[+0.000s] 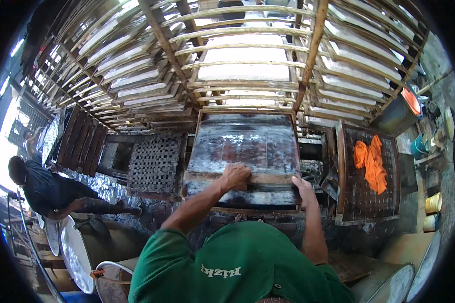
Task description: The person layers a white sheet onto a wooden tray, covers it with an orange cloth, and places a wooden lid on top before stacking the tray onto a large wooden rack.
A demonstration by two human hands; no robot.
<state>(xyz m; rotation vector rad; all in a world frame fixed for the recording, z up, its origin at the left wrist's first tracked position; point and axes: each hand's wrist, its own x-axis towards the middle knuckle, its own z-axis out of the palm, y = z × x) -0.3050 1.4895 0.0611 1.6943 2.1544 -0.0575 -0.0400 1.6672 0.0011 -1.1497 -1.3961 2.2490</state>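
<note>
A wide wet board in a wooden frame [245, 141], streaked grey and brown with a glossy film, lies in front of me. Across its near part runs a long wooden bar [207, 177]. My left hand [235, 176] is closed on the middle of this bar, fingers curled over it. My right hand [304, 189] grips the bar at its right end, thumb uppermost, beside the frame's right edge.
Slatted racks [245, 65] of white sheets stand ahead. A woven mat [154, 164] is left; a tray [349, 192] with orange cloth [374, 161] is right. Another person [40, 187] stands at left. Metal drums [76, 252] and buckets [433, 204] surround me.
</note>
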